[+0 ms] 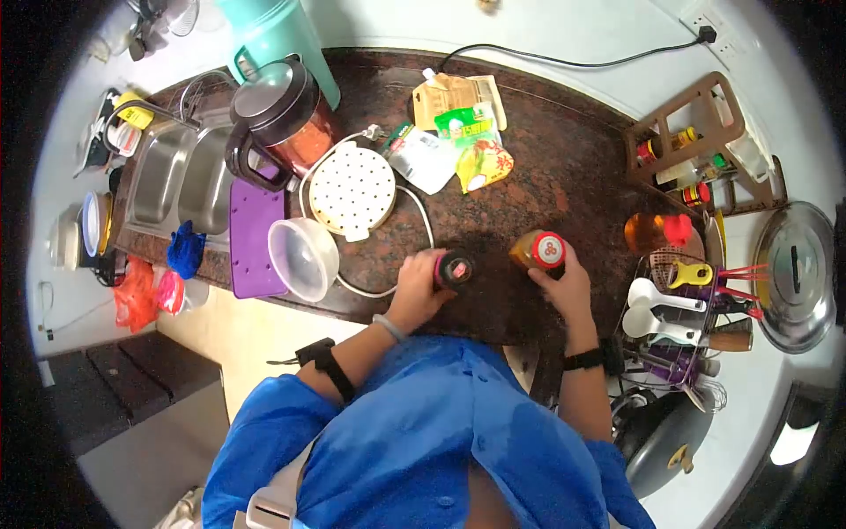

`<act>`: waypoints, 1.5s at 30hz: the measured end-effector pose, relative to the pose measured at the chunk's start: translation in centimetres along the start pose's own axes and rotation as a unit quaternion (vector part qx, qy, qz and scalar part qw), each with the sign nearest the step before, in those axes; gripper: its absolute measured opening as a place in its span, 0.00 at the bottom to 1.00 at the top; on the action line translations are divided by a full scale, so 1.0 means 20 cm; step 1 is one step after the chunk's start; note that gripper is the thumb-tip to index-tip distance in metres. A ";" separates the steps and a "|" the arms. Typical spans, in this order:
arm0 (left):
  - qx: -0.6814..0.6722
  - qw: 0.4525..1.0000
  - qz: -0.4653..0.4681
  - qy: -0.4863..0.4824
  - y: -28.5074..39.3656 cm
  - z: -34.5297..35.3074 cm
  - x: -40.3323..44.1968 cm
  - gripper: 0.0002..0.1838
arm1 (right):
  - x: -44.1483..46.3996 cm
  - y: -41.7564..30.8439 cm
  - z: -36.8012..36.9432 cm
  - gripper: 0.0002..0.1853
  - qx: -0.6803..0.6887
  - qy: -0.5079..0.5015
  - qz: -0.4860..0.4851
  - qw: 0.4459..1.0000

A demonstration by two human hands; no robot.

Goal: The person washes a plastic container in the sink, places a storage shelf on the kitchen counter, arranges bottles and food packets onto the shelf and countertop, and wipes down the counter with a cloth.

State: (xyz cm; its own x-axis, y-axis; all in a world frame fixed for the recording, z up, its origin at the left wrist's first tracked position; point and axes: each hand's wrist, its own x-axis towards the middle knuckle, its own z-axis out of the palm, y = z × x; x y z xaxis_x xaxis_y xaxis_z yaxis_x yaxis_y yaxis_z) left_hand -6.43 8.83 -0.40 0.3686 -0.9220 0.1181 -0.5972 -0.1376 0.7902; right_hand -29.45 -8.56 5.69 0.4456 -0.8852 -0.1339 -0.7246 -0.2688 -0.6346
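Your left hand [417,287] curls around a black-capped jar [455,270], while your right hand [566,280] wraps a red-lidded glass jar [545,250] above dark speckled stone.

at eleven o'clock the teal pitcher [286,44] is cut off by the top edge. the black-lidded jar [456,269] is partly hidden by the left hand [417,289], the red-lidded jar [545,250] by the right hand [568,284]; their lettering is blurred.
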 end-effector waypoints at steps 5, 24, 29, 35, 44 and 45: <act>0.022 0.999 -0.042 0.017 -0.01 -0.07 -0.11 0.40 | 0.04 -0.10 0.09 0.42 -0.021 -0.042 -0.081 0.996; 0.113 0.987 -0.083 0.076 -0.02 -0.21 -0.23 0.35 | 0.11 -0.49 0.33 0.50 -0.022 -0.154 -0.157 0.975; 0.010 0.989 0.019 0.149 0.21 -0.50 -0.02 0.25 | 0.24 -0.40 0.12 0.40 0.078 -0.101 -0.179 0.976; -0.341 0.910 -0.191 0.138 0.12 -0.47 0.77 0.31 | 0.71 -0.37 0.14 0.19 0.238 -0.063 0.024 0.969; 0.058 0.964 -0.205 0.160 -0.39 -0.13 1.48 0.26 | 1.14 -0.34 0.35 0.20 -0.009 0.041 0.035 0.999; 0.094 0.958 -0.215 0.163 -0.49 -0.13 1.47 0.27 | 1.16 -0.32 0.41 0.20 0.013 0.020 0.025 0.999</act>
State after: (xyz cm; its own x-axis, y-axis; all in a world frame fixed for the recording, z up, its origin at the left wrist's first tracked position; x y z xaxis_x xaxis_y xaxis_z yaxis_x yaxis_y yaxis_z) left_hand 12.17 -16.06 -3.14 0.7933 -0.6088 0.0118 -0.4476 -0.5699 0.6891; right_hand -10.22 -24.38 0.39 0.3866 -0.9122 -0.1356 -0.7317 -0.2139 -0.6472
